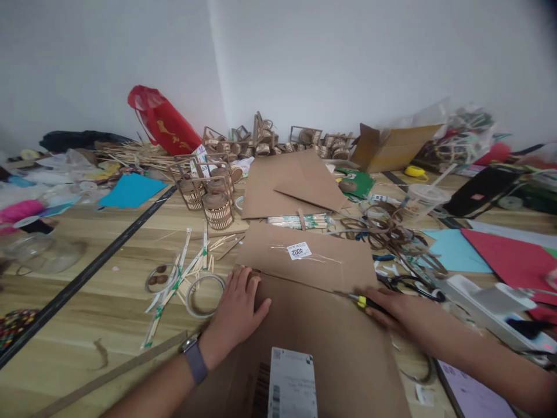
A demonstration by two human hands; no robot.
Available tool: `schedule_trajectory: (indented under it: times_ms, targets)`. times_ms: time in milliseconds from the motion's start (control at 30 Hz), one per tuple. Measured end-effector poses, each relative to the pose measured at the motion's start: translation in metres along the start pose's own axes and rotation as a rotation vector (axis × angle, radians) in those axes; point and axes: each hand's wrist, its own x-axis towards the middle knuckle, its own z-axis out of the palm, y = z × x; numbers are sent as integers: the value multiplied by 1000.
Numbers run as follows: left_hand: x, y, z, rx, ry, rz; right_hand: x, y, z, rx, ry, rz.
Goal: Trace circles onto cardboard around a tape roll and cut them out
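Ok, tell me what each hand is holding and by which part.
The right hand grips a yellow-and-black cutter by its handle, blade against the cardboard. The left hand holds nothing; it lies flat on the cardboard.

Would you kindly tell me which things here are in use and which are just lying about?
In use: flattened cardboard box, pressed by left hand; utility knife in right hand.
Lying about: scissors, red bag, tape ring, plastic cup, blue paper sheet.
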Motion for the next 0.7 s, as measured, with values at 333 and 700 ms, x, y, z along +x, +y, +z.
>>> schedule_trajectory:
  times_ms: [333, 700]
  targets:
    - [31, 1, -28, -22, -103, -43, -10, -11, -12, 283, 0, 262]
    - [31, 6, -80, -74, -149, -90, -38, -25, -49, 496, 140, 407]
